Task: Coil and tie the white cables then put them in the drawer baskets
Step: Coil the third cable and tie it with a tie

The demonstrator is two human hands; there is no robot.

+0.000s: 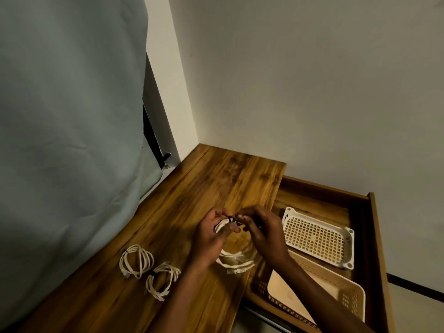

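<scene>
Nearest the camera, at the front of the wooden tabletop (pixel 168 212), two finished white coils (pixel 137 260) and (pixel 162 280) are seen lying side by side, each cinched with a dark tie. Just beyond them, a third white cable (pixel 225 225) is held up above the tabletop: the left hand (pixel 211 239) is closed around the gathered loops, while the fingers of the right hand (pixel 259 229) are pinched on a small black tie (pixel 232 221) at the top of the bundle. The lower loops and a connector end (pixel 237 270) are left hanging below the hands, blurred. To the right, an open drawer (pixel 374 224) is seen, with a beige basket (pixel 346 292) partly hidden under the right forearm and a white perforated basket (pixel 319 236) farther back. Behind, a grey curtain (pixel 72 116) and a plain wall are visible. The tying appears unfinished, and nothing can be seen placed in either basket. If the left hand's hold is loosened before the tie is drawn tight, the loops could spring apart; the dangling end could also be missed by the tie or snagged on the drawer edge.
</scene>
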